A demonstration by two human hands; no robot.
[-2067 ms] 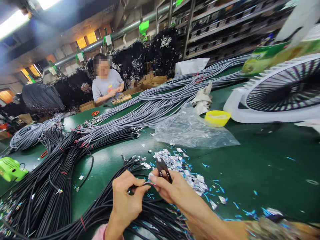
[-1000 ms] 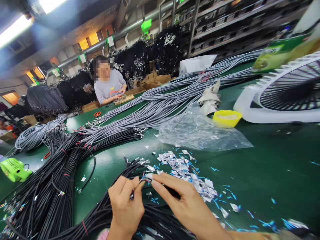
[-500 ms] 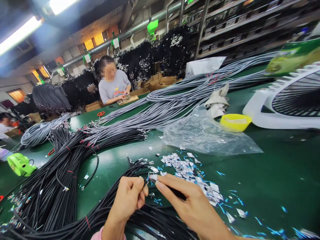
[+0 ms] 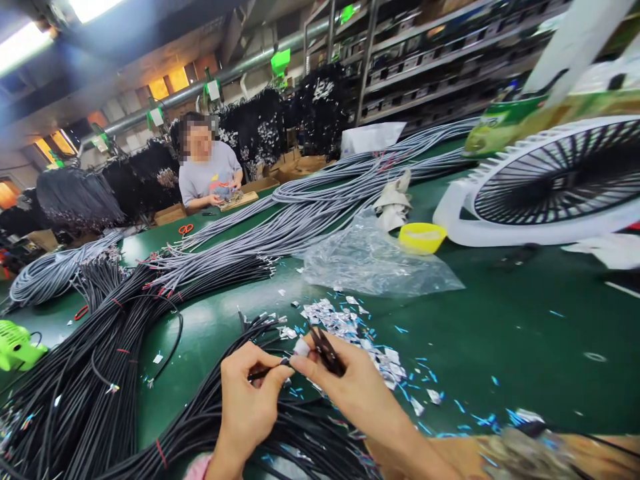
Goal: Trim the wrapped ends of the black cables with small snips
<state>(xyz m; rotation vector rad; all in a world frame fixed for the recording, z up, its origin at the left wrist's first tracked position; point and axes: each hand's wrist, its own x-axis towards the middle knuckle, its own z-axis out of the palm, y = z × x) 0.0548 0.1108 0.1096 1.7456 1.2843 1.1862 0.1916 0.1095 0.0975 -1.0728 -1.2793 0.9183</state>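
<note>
Pinching one black cable (image 4: 265, 372) in left hand (image 4: 249, 400): grip closed, thumb + forefinger just behind the stripped end, low centre above the bench (image 4: 500, 320). Meeting that same end from the other side w/ right hand (image 4: 350, 390), grip closed round black snips (image 4: 326, 351) (prob. thread snips, blades pointing up & away), w/ taped fingertip (image 4: 301, 347) pressed at the cable tip. Too small to tell whether any foil is on the tip.

Handling, as judged:
- Prob. light and limp over its length, w/ smooth round jacket, so liable to roll or slide in a pinch.
- Best taken close behind the stripped end, as now, to keep the short stub stiff.
- Thin inner cores likely fragile and easy to nick w/ blades. No place to pull.
- Trailing back into loose black bundle (image 4: 100, 380) at left, so likely to drag or tangle if tugged.

Round about:
- Just beyond the hands: foil scraps (image 4: 345, 323) + blue bits.
- Behind those: clear plastic bag (image 4: 373, 263), w/ yellow bowl (image 4: 421, 237) & crumpled rag (image 4: 394, 200) near it.
- At right: white fan (image 4: 550, 180).
- Across the middle: grey cable bundle (image 4: 310, 220).
- Far left: small green fan (image 4: 15, 347).
- At the far side, well apart: seated co-worker (image 4: 205, 170), hands busy w/ own work, and orange scissors (image 4: 186, 229) close by.
</note>
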